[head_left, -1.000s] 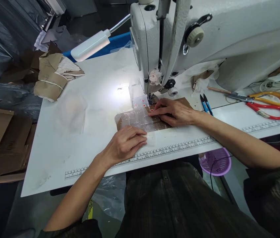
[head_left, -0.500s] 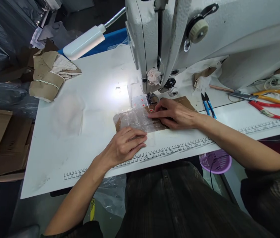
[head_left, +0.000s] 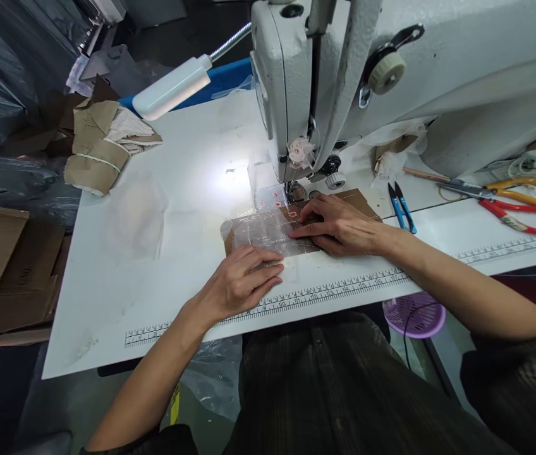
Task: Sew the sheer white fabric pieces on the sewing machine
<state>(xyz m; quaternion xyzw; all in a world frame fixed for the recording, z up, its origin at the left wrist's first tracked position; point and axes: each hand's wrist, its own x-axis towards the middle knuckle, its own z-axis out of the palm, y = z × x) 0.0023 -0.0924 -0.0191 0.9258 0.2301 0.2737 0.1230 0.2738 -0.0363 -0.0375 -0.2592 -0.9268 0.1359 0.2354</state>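
A piece of sheer whitish fabric lies over a flat brown card beneath the needle area of a white sewing machine. Small red marks show near the presser foot. My left hand rests at the front left edge of the fabric, its fingers stretched out on the table. On the card, just in front and to the right of the presser foot, lies my right hand, fingers spread and fingertips touching the fabric's right part. Neither hand grips anything visible.
Blue thread snips and red-and-yellow-handled scissors lie right. A lamp lights the white table, which has a printed ruler along its front edge. A tied brown bundle sits back left; a purple basket stands below.
The whole view has shifted slightly. Both hands keep nearly the same places on the fabric and card; the right fingers have shifted a little.
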